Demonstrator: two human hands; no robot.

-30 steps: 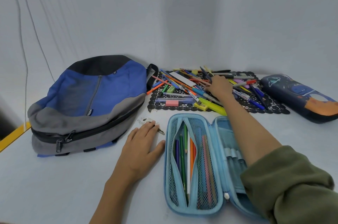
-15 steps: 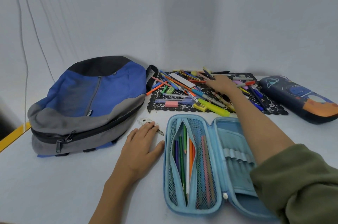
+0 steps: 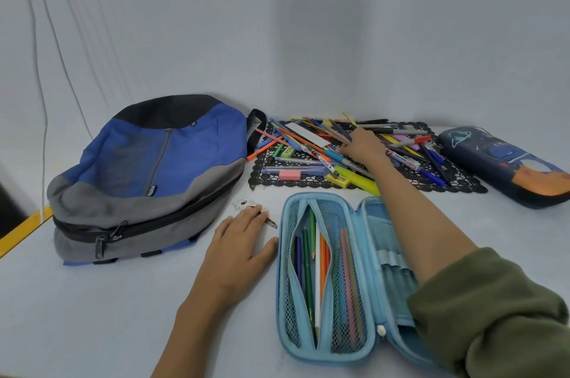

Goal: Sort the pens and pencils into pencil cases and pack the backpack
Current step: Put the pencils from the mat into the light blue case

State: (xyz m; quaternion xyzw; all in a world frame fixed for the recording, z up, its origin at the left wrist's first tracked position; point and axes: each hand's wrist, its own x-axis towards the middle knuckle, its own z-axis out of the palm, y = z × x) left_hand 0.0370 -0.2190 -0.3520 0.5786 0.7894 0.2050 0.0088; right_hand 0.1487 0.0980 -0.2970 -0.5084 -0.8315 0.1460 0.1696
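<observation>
Your light-blue pencil case lies open nearest you on the table, with coloured pencils in its mesh pocket. Your left hand lies flat just left of it, fingers straight, tips on a small card. Beyond, the backpack lies zipped at left. Your right hand reaches into the pile of pens on the black lace mat, fingers curled round a few thin pencils. The dark pencil case lies closed, just right of the mat.
</observation>
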